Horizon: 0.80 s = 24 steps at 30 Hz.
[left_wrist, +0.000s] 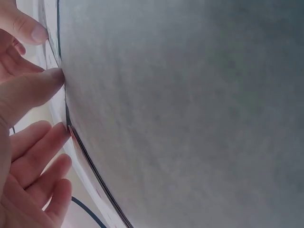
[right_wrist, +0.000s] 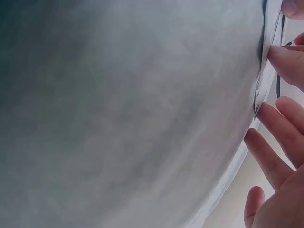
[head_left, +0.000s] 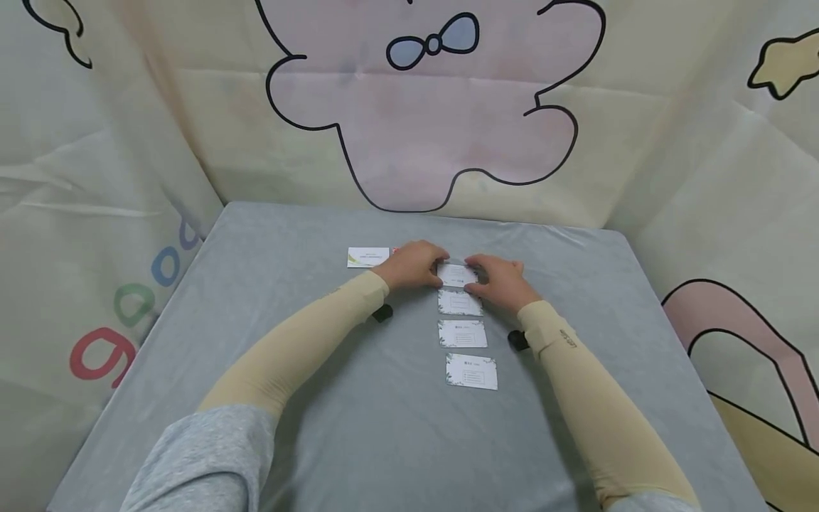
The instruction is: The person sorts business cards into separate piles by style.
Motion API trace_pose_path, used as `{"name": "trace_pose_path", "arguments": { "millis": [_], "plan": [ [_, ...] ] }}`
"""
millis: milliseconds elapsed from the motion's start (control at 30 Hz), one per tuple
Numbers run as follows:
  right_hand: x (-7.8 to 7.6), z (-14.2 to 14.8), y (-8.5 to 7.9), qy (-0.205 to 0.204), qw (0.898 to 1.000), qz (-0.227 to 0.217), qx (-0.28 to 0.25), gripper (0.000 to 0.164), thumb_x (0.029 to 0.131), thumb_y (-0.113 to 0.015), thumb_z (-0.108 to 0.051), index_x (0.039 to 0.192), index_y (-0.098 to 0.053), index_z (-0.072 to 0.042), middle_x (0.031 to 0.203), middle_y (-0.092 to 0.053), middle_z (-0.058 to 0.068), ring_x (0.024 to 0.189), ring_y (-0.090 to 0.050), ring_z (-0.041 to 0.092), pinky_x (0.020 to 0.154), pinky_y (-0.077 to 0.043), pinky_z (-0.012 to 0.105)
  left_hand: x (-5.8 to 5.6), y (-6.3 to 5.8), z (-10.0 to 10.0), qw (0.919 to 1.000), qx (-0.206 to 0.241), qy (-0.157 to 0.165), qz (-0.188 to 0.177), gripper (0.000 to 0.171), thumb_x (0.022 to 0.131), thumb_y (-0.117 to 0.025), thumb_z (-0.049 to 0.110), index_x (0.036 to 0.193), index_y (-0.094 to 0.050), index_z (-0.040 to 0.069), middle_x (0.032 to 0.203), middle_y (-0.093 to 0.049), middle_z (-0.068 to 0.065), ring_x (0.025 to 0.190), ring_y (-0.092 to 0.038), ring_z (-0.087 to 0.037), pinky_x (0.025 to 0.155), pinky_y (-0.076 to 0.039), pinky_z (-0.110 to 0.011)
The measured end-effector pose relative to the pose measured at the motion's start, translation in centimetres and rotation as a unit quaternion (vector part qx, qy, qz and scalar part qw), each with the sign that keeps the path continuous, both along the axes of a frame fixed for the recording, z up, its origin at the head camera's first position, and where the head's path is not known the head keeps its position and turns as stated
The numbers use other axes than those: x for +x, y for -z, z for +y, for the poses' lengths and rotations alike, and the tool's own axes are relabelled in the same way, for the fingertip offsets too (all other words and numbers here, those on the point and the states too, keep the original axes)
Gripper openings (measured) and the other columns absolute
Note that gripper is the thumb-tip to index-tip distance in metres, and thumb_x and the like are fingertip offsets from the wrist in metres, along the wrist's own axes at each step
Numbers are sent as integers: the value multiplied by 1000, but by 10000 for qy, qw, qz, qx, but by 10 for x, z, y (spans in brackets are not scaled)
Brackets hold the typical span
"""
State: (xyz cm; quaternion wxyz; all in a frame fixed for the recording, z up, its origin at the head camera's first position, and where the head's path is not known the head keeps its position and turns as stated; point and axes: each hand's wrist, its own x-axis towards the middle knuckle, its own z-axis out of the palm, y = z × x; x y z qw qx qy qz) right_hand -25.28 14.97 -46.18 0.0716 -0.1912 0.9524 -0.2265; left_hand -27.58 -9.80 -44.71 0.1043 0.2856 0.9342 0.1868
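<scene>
Between left hand [head_left: 412,265] and right hand [head_left: 504,281], fingers apparently pinching its side edges, lies a white card [head_left: 457,275] (farthest in line).

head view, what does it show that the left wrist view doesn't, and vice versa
Only the head view shows the three nearer cards, the sleeves and the blue bow.

Only the left wrist view shows the left hand close up from its palm side.

Both show the right hand, the card between the hands and the grey cloth.

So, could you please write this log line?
left hand: white printed card, left edge | right hand: right edge | three leaf-print cards: nearer
</scene>
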Motion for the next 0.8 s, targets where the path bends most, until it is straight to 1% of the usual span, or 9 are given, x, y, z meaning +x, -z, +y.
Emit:
{"name": "trace_pose_path", "arguments": {
  "millis": [100,200,333,433,567,633,733,800],
  "plan": [
    [-2,0,1,-7,10000,34,-48,60,97,-82,-32,149,-62,-11,154,-64,13,146,-56,36,103,-25,58,-2,0,1,10000,10,-64,66,66,94,-85,34,152,-63,13,132,-72,-2,116,-60,-19,111,-52,-44],
    [-7,0,0,-10,10000,77,-62,59,97,-82,-30,148,-62,-10,153,-65,14,145,-57,37,102,-26,59,-5,2,2,9997,-42,-151,171,67,93,-85,35,152,-63,14,133,-72,-2,120,-61,-19,110,-53,-45],
    [-15,-2,-2,86,9999,63,3,58,97,-82,-29,148,-62,-9,152,-65,15,144,-58,37,102,-26,59,-11,4,5,9991,-102,-168,365,65,94,-83,34,152,-63,14,127,-73,-1,112,-63,-17,104,-53,-39],
    [-19,-3,-2,117,9999,21,92,58,98,-81,-29,148,-62,-9,152,-65,15,144,-58,38,103,-27,60,-14,5,5,9987,-159,-151,450,63,94,-83,34,151,-64,13,121,-73,0,107,-61,-17,102,-53,-38],
    [-22,-4,0,88,9998,-18,186,58,98,-80,-30,149,-61,-10,154,-64,14,145,-57,38,103,-28,61,-15,6,5,9990,-256,-151,341,64,95,-81,35,152,-62,13,125,-73,-2,108,-60,-18,104,-52,-39],
    [-22,-4,0,86,9998,-3,175,58,98,-80,-31,149,-62,-10,154,-63,14,146,-56,38,102,-28,61,-15,5,4,9992,-237,-178,281,64,96,-80,34,153,-61,12,130,-72,-3,112,-60,-18,106,-52,-40],
    [-19,-3,1,89,9999,39,62,59,98,-80,-32,150,-61,-10,155,-63,15,147,-55,38,102,-28,61,-11,4,3,9988,-200,-241,370,64,96,-79,32,154,-60,12,139,-71,-4,120,-62,-19,112,-51,-40],
    [-14,0,2,97,9999,43,-47,60,99,-79,-34,151,-60,-11,156,-62,15,148,-54,38,104,-29,61,-6,4,2,9983,-133,-245,511,63,96,-79,31,153,-60,12,144,-70,-5,129,-62,-20,117,-49,-41]
  ]
}}
